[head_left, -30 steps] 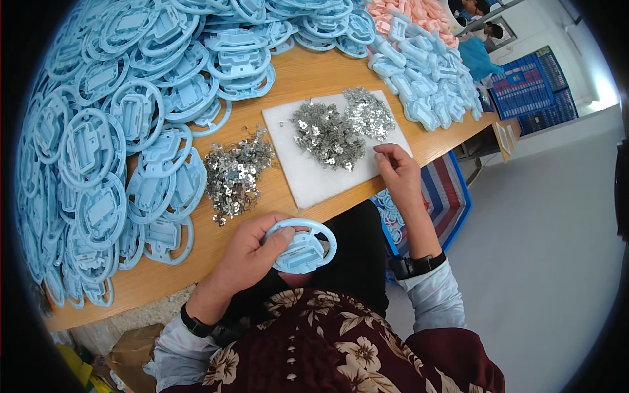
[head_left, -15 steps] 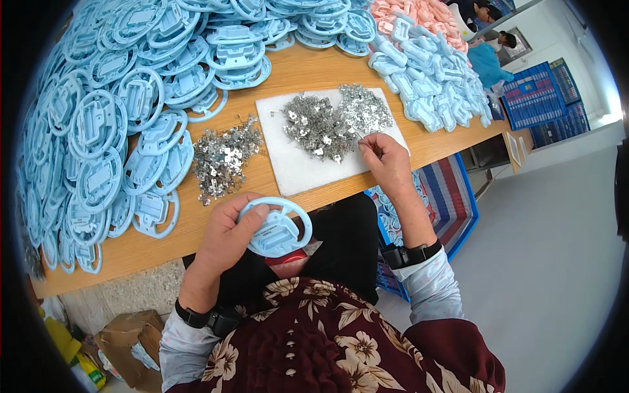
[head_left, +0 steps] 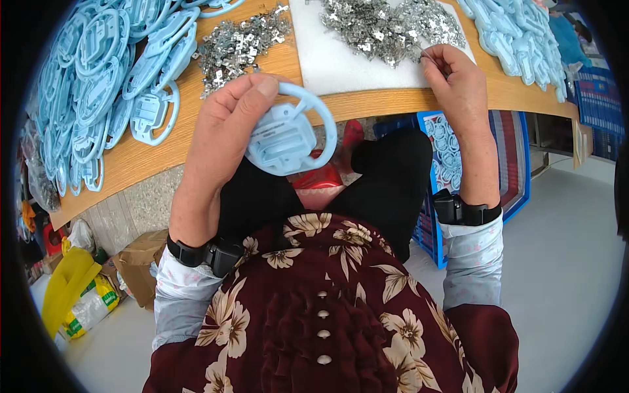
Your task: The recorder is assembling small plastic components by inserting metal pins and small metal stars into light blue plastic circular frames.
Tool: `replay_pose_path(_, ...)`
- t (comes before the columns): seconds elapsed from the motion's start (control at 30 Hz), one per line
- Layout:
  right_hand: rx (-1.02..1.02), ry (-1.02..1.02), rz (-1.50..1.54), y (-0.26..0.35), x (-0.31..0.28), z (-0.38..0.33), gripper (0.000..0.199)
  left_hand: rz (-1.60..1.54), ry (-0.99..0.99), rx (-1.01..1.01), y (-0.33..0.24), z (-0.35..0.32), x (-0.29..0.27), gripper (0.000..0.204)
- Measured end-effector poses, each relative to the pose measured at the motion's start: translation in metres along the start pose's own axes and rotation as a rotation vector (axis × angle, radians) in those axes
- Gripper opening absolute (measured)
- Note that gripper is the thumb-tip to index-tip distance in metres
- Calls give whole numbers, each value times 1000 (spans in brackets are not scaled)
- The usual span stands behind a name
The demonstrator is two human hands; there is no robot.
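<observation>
Over on the left, a heap of light-blue plastic wheels (head_left: 98, 49) crowds the worktop (head_left: 383, 99), and on the floor below it sits an open cardboard box (head_left: 139, 265) whose contents I can't make out. The left hand (head_left: 226, 121) has its fingers closed on the upper-left rim of one blue wheel (head_left: 283, 136), thumb on top, holding it tilted above the lap, its recessed centre slanting up rightward. Beyond it lies a loose pile of metal clips (head_left: 239, 49); next comes a white pad (head_left: 321, 72) bearing a larger heap of clips (head_left: 377, 29). At that heap's near right edge is the right hand (head_left: 458, 82), fingertips nearly together; a thin sliver shows there, though whether they grip it I can't tell. From those fingers the held wheel lies down and leftward, well apart. Below, a blue-edged crate (head_left: 526, 173) contains more wheels (head_left: 445, 154); rightmost, long blue pieces (head_left: 521, 46) are piled up.
</observation>
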State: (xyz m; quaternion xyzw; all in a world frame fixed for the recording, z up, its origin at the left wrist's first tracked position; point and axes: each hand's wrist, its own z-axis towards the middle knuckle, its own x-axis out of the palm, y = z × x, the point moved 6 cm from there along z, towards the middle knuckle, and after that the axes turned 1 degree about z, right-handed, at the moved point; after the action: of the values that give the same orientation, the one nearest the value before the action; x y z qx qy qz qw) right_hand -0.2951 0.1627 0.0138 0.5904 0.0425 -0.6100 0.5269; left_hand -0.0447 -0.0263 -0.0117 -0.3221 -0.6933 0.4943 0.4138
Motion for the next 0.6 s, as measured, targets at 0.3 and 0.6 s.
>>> replay_pose_path(0.3,99,24,119,-2,-6,-2,13,130,-66,-24,2,0,9,26)
replay_pose_path(0.6,80,15,169,-5,-13,4,12,263,-59,-36,-13,-1,23,27)
